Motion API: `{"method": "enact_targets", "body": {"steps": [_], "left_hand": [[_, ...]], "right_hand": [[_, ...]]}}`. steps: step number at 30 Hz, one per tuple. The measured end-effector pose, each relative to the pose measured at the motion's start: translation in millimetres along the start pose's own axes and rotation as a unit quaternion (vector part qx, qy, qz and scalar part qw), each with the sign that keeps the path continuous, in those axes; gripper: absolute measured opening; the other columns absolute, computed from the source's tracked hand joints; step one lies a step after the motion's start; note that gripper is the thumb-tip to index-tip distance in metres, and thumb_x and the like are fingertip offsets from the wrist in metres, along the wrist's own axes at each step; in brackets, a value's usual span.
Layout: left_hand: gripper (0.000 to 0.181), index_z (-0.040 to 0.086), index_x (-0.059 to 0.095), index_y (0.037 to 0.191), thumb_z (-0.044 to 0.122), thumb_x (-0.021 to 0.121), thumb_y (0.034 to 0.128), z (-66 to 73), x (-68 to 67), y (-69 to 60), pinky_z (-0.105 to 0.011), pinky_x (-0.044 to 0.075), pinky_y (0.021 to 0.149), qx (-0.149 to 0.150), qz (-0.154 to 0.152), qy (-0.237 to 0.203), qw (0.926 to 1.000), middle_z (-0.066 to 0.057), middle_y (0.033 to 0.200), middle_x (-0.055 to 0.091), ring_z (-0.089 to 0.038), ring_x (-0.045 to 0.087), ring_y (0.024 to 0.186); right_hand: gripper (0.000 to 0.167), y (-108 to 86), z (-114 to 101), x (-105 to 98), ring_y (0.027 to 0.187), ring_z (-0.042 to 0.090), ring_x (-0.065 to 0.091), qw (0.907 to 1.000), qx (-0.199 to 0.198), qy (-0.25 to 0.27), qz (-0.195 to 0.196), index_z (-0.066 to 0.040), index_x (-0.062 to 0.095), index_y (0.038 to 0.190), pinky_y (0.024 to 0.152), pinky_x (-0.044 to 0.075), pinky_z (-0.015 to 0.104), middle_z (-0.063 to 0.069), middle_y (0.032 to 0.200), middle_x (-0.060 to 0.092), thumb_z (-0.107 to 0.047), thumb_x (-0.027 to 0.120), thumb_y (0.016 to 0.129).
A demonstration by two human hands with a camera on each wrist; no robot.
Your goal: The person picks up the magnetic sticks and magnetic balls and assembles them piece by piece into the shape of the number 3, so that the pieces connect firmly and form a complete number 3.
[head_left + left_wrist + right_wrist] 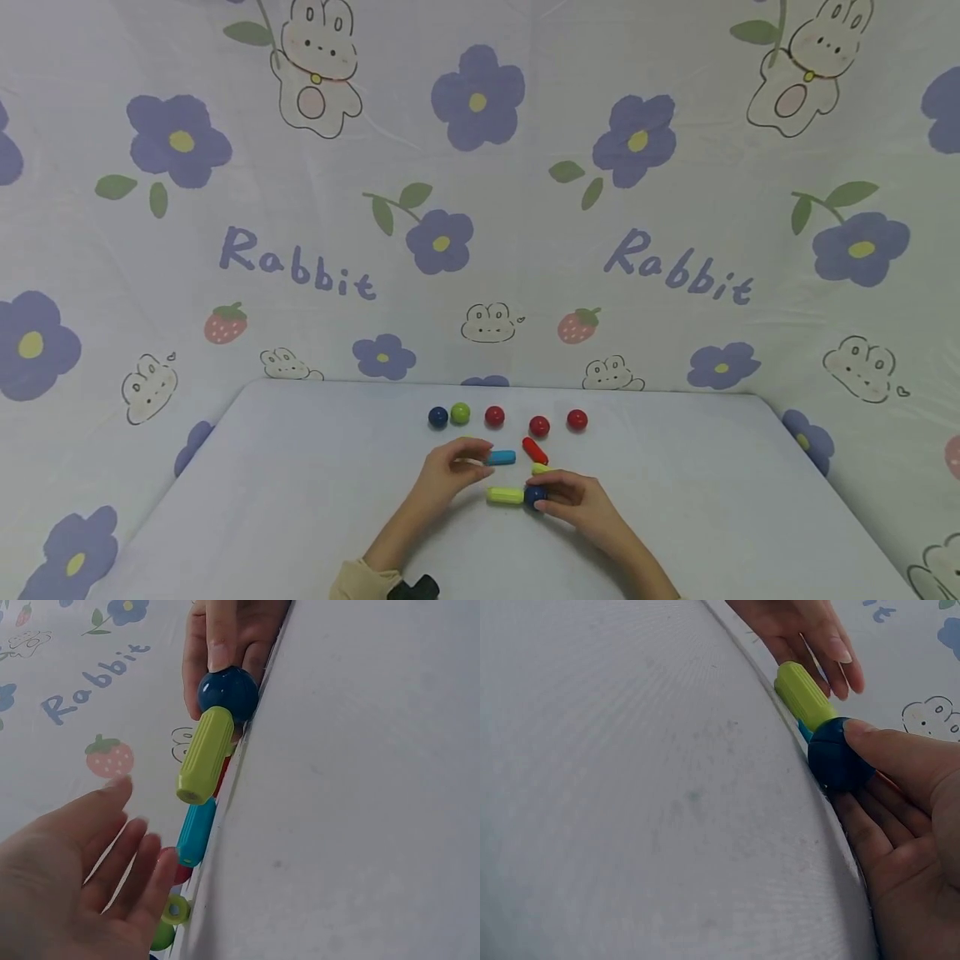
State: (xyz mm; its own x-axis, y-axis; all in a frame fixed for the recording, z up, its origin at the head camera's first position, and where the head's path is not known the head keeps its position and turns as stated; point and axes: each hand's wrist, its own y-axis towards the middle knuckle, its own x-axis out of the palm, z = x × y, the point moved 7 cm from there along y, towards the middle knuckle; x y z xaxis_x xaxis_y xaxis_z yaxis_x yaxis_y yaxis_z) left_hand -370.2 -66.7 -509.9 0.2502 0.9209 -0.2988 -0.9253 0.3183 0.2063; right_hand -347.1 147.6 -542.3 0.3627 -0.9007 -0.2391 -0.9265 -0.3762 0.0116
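Observation:
My right hand [583, 500] pinches a dark blue ball [534, 497] between thumb and fingers. A ridged yellow-green rod [505, 496] is joined to the ball or touches it, pointing left; the right wrist view shows the same ball [838, 756] and rod [804, 694] end to end. With its fingers spread and holding nothing, my left hand [90, 870] is just left of the rod. Beyond it lies a light blue rod [501, 457], its left end hidden by that hand. A second yellow-green rod [541, 469] is mostly covered by my right hand.
Along the back of the white table [300, 467] sit a dark blue ball [438, 417], a light green ball [461, 412] and red balls [494, 416]. A red rod [535, 451] lies before them. A small yellow-green ring-shaped end [176, 909] shows past my left fingers.

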Motion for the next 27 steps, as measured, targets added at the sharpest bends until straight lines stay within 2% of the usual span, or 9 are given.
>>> {"method": "enact_targets", "body": {"steps": [4,7,10,14,17,21,25,27], "left_hand": [[0.041,0.004,0.060,0.127,0.009,0.071,0.0881,17.8,-8.9,-2.9,-0.022,0.054,0.092,0.009,0.015,-0.009,0.9998,-0.022,0.126,0.063,-0.038,0.059,0.120],[0.043,0.001,0.058,0.129,0.007,0.071,0.0877,22.4,-15.0,-2.0,-0.031,0.054,0.095,0.015,0.028,-0.017,0.9994,-0.023,0.128,0.061,-0.041,0.056,0.122],[0.045,-0.002,0.056,0.129,0.005,0.070,0.0874,17.0,-19.5,2.8,-0.043,0.051,0.099,0.025,0.050,-0.026,0.9981,-0.024,0.130,0.060,-0.043,0.055,0.123],[0.046,-0.001,0.056,0.129,0.005,0.071,0.0864,1.6,-25.6,11.8,-0.052,0.047,0.101,0.040,0.083,-0.034,0.9952,-0.025,0.129,0.060,-0.041,0.056,0.122],[0.047,-0.001,0.057,0.128,0.006,0.073,0.0851,-6.3,-31.5,16.8,-0.050,0.046,0.103,0.048,0.102,-0.042,0.9928,-0.025,0.128,0.061,-0.039,0.057,0.122],[0.048,-0.002,0.057,0.128,0.008,0.074,0.0845,-7.4,-39.5,21.0,-0.046,0.046,0.105,0.063,0.124,-0.036,0.9895,-0.023,0.128,0.062,-0.035,0.058,0.123],[0.047,0.000,0.058,0.128,0.011,0.074,0.0848,-4.4,-46.9,23.1,-0.044,0.047,0.103,0.076,0.150,0.009,0.9856,-0.020,0.128,0.063,-0.032,0.060,0.121],[0.046,0.003,0.059,0.128,0.012,0.074,0.0848,-4.4,-49.9,23.6,-0.043,0.047,0.103,0.069,0.163,0.029,0.9838,-0.016,0.128,0.064,-0.030,0.060,0.122]], "right_hand": [[0.042,-0.8,-0.5,0.7,0.121,0.018,0.062,1.0000,0.001,-0.003,0.001,-0.009,0.063,0.125,0.098,0.050,0.021,0.013,0.134,0.061,-0.022,0.073,0.087],[0.042,-1.1,-0.8,0.9,0.121,0.019,0.062,1.0000,0.001,-0.006,0.003,-0.009,0.064,0.125,0.097,0.050,0.021,0.013,0.133,0.061,-0.022,0.074,0.086],[0.042,-1.4,-0.5,0.9,0.120,0.017,0.062,1.0000,0.002,-0.007,0.005,-0.009,0.064,0.125,0.097,0.050,0.021,0.014,0.133,0.061,-0.022,0.074,0.086],[0.043,-2.1,-0.1,0.7,0.119,0.015,0.063,1.0000,0.002,-0.004,0.005,-0.008,0.063,0.125,0.097,0.050,0.020,0.015,0.134,0.060,-0.022,0.074,0.086],[0.043,-2.4,-0.3,0.9,0.120,0.016,0.062,1.0000,0.002,0.000,0.002,-0.008,0.063,0.126,0.097,0.050,0.020,0.016,0.135,0.060,-0.022,0.074,0.086],[0.043,-2.8,-1.4,1.3,0.120,0.018,0.062,1.0000,-0.003,0.002,0.000,-0.006,0.062,0.126,0.097,0.050,0.021,0.018,0.135,0.059,-0.021,0.073,0.087],[0.043,-3.7,-1.4,1.9,0.119,0.017,0.063,1.0000,0.001,0.001,0.002,-0.007,0.063,0.126,0.096,0.051,0.021,0.017,0.134,0.060,-0.021,0.073,0.087],[0.042,-4.3,-1.3,2.3,0.120,0.018,0.063,1.0000,0.006,0.002,0.003,-0.008,0.063,0.126,0.096,0.051,0.021,0.016,0.134,0.060,-0.022,0.073,0.087]]}}
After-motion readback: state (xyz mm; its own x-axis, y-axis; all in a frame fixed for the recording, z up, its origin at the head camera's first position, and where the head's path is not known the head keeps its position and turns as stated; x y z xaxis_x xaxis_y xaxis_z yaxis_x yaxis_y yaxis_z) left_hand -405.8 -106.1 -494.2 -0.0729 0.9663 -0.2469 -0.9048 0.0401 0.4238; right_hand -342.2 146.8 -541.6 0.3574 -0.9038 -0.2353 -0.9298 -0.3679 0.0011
